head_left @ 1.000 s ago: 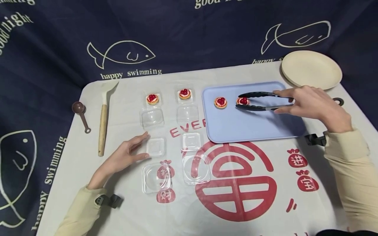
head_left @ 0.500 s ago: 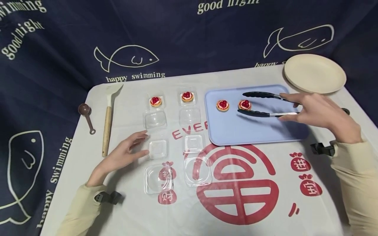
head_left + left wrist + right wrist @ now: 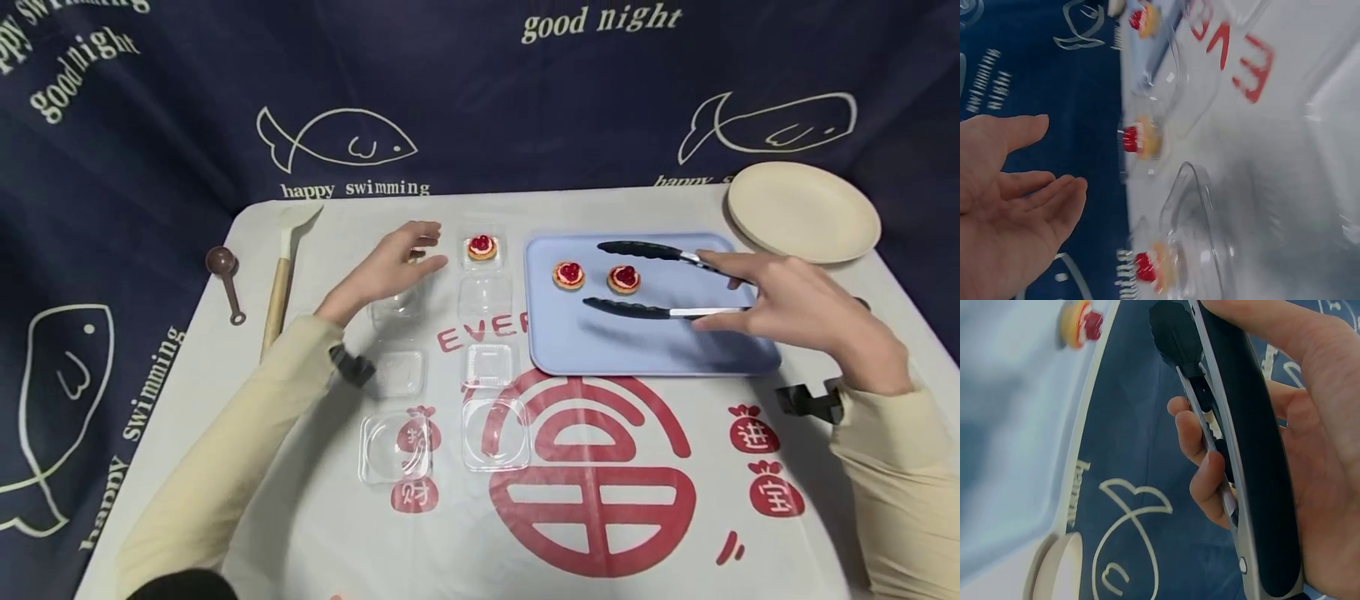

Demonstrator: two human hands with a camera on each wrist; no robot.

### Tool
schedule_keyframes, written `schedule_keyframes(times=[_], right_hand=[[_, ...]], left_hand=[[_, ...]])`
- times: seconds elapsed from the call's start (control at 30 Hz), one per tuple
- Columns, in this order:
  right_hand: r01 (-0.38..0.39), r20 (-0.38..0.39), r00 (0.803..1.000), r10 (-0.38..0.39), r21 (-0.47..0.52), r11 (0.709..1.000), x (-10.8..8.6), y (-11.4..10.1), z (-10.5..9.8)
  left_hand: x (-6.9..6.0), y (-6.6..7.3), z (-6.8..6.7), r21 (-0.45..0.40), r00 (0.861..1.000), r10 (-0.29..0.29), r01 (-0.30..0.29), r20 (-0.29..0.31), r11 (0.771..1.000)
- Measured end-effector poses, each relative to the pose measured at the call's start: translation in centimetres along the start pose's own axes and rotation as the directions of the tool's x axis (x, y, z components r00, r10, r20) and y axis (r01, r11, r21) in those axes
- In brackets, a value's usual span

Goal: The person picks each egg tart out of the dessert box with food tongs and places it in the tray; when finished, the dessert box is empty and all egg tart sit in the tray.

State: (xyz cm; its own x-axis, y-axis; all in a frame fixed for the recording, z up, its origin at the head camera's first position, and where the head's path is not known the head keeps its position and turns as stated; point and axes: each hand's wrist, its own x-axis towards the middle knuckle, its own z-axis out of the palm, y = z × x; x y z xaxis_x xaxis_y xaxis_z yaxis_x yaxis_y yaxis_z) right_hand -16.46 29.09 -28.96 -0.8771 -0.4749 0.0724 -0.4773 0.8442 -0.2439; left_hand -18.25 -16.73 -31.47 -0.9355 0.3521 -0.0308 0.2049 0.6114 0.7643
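Note:
My right hand (image 3: 806, 308) grips black-tipped tongs (image 3: 630, 310), their arms spread apart. They hover over the pale blue tray (image 3: 660, 354), where two small red-topped tarts (image 3: 568, 276) lie; neither is pinched. The left hand (image 3: 382, 271), fingers apart and holding nothing, is above the far-left clear plastic box, hiding its tart in the head view. In the left wrist view, that tart (image 3: 1155, 267) shows in its box beyond the hand. Beside it, another tart (image 3: 482, 247) sits in a second clear box (image 3: 501, 258).
Two further clear boxes (image 3: 491, 365) with lids (image 3: 497, 433) lie nearer on the white tablecloth. At left are a wooden-handled spatula (image 3: 277, 292) and a brown measuring spoon (image 3: 225, 271). A cream plate (image 3: 806, 208) stands at the back right.
My left hand has moved away from me, from beside the nearer left box to the far-left one. The tongs have opened wider and lifted off the right tart, which stays on the tray.

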Motion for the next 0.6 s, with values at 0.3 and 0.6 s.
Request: schedule_keyframes(times=[0.3,0.6], right_hand=[[0.081,0.052,0.995,-0.083,0.040,0.996,1.1,-3.0,0.2],[0.146,0.059,0.987,-0.150,0.059,0.987,4.5,-4.4,-0.1]], left_hand=[[6.1,-1.5,0.8,0.159,0.966,-0.146,0.113,0.213,0.981],[7.5,-2.0,1.7,0.088,0.947,-0.197,0.180,0.253,0.980]])
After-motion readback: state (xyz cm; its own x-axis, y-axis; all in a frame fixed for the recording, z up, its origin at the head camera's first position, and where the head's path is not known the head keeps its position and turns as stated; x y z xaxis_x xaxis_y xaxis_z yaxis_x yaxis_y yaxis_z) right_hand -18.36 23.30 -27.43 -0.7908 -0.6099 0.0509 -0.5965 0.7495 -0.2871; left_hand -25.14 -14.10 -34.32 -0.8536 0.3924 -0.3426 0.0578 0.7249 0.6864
